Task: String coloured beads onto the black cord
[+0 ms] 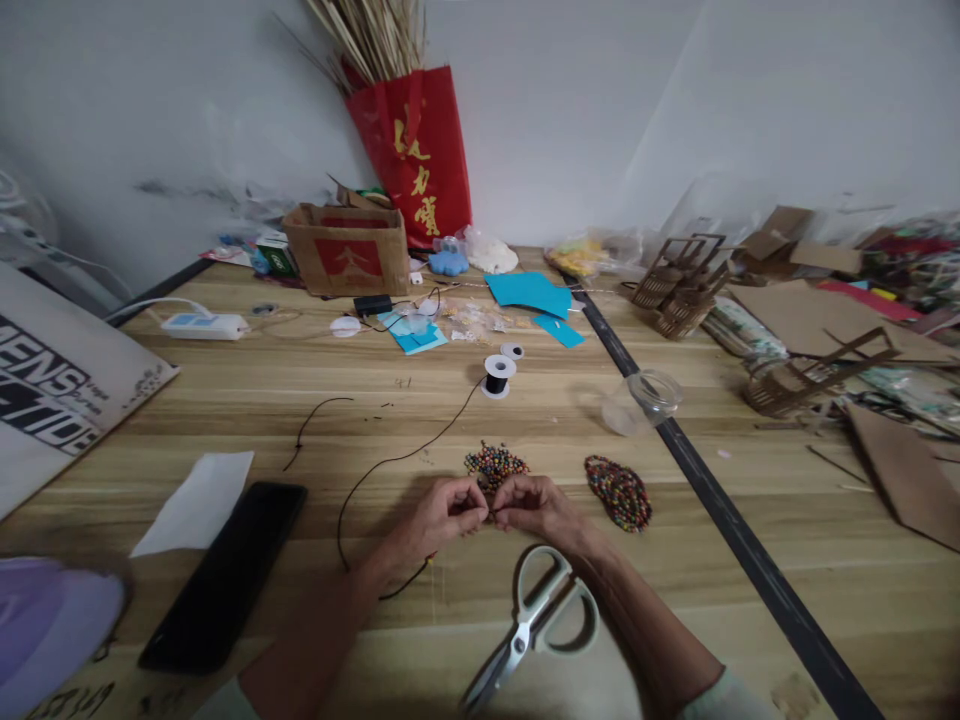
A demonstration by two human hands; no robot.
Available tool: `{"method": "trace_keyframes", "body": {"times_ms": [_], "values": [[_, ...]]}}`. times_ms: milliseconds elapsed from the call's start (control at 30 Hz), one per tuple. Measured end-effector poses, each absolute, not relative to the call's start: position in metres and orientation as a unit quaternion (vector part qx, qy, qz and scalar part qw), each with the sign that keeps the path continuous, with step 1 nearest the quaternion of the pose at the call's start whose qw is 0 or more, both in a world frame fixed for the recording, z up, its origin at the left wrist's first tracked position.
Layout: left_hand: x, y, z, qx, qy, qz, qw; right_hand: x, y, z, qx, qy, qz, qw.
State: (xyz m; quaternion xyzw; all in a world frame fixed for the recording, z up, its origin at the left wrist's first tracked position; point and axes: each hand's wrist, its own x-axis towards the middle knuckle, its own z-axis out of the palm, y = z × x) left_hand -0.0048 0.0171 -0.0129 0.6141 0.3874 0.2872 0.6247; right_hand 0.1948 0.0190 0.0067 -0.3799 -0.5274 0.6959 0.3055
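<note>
My left hand (450,510) and my right hand (536,508) meet in front of a pile of small multicoloured beads (496,463). Thumb and fingers of both are pinched together, nearly touching, on something dark and too small to make out. From a white spool (499,376) wound with black, a black cord (375,463) curves left and passes under my left forearm. It reappears near a small orange bit below my left hand. Scissors (520,640) with pale handles lie just below my hands, blades partly spread. A coil of strung beads (619,492) rests to the right.
A black phone (225,575) and white paper (199,500) lie left. Right stand a clear plastic container (645,400) and small woven baskets (795,385). Blue sheets (529,293), a cardboard box (346,250) and a red bag (420,150) occupy the back. A short cord piece (304,425) lies left.
</note>
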Motion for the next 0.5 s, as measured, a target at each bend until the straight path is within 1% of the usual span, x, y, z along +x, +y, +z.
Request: {"method": "trace_keyframes", "body": {"times_ms": [167,500], "values": [[-0.005,0.018,-0.015,0.620,0.382,0.290,0.621,0.195,0.019,0.003,-0.391,-0.524,0.693,0.303],[-0.004,0.014,-0.001,0.632,0.393,0.283,0.606,0.196,0.020,0.003,-0.387,-0.529,0.694,0.298]]}}
